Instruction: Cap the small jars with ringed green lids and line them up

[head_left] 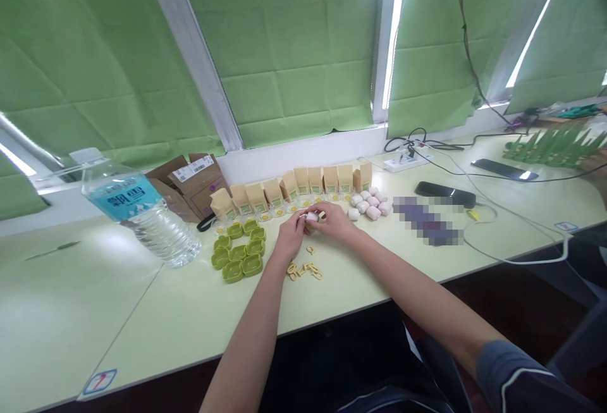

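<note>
White and small, the capsule [312, 216] sits pinched between your two hands near the back edge of the table [156, 318], just in front of the row of little tan boxes [294, 186]. Your left hand [289, 236] has its fingertips closed on the capsule's left end, and your right hand [336, 220] closes its grip on the other end, so both grips are clamped on the same piece. The capsule is held just above the table top, not resting on it.

Below your hands, toward the front edge, lies a loose scatter of yellow rings [304, 269], with one more ring [310, 250] apart from it, closer to your wrists. To your left of them, green trays [239, 252] lie packed together in a cluster. To your right of the boxes, a heap of pale pink capsules [370, 203] rests near the back edge.

A water bottle [137, 207] lies tilted at the left side, beside an open cardboard box [192, 182]. Further right, a dark phone [444, 194] and a power strip [406, 160] with cables sit toward the table's back edge.
</note>
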Motion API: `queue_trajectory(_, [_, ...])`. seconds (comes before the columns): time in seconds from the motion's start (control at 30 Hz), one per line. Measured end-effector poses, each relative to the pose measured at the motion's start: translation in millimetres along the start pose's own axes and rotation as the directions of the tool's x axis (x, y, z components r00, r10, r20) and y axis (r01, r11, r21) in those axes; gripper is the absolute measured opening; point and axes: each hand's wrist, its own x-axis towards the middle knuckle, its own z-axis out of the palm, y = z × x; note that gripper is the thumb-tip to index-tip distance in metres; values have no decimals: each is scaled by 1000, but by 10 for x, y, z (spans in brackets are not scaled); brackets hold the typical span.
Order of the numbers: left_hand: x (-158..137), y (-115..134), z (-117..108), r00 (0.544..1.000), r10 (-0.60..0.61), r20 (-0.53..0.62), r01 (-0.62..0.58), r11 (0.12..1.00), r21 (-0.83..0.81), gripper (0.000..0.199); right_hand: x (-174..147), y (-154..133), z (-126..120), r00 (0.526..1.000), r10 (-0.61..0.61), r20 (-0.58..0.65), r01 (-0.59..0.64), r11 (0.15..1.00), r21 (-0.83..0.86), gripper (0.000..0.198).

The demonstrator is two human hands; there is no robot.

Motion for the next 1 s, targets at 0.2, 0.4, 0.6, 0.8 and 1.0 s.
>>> queue_trajectory(0.2, [-3, -3, -1, 1000, 5, -5, -5, 1000, -3, 31, -6, -1, 6, 1000, -1, -4, 1, 1000, 21, 24])
queue_trajectory(0.4, [-25, 46, -18, 1000, 22, -5, -21, 998, 58, 30, -14, -5, 9, 999, 36, 2, -36, 999, 10, 19])
queue_trajectory(0.6, [-45, 103, -26, 1000, 11, 2, -11, 997, 73, 26, -20, -21, 20, 999, 36, 7, -36, 999, 19, 16])
queue_trajectory(0.8, [-36, 79, -27, 1000, 16, -14, -14, 994, 104, 24, -9, -36, 37, 1000, 26, 0, -26, 1000, 0, 15])
queue_trajectory(1.0, [-18, 46, -43, 1000, 5, -31, -1, 995, 104, 25, 5, -49, 48, 1000, 22, 3, -22, 1000, 1, 12])
